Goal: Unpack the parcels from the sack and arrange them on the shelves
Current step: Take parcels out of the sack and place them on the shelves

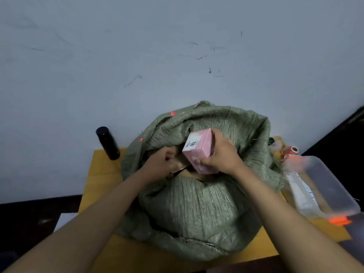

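Pink box (199,150) gripped by right hand (222,154) above sack (197,203) mouth; left hand (161,160) fingers curled inside.

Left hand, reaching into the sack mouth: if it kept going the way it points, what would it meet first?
Probably the pink box held by the right hand; the left hand already grips a brown cardboard piece inside the sack. Depth unclear.
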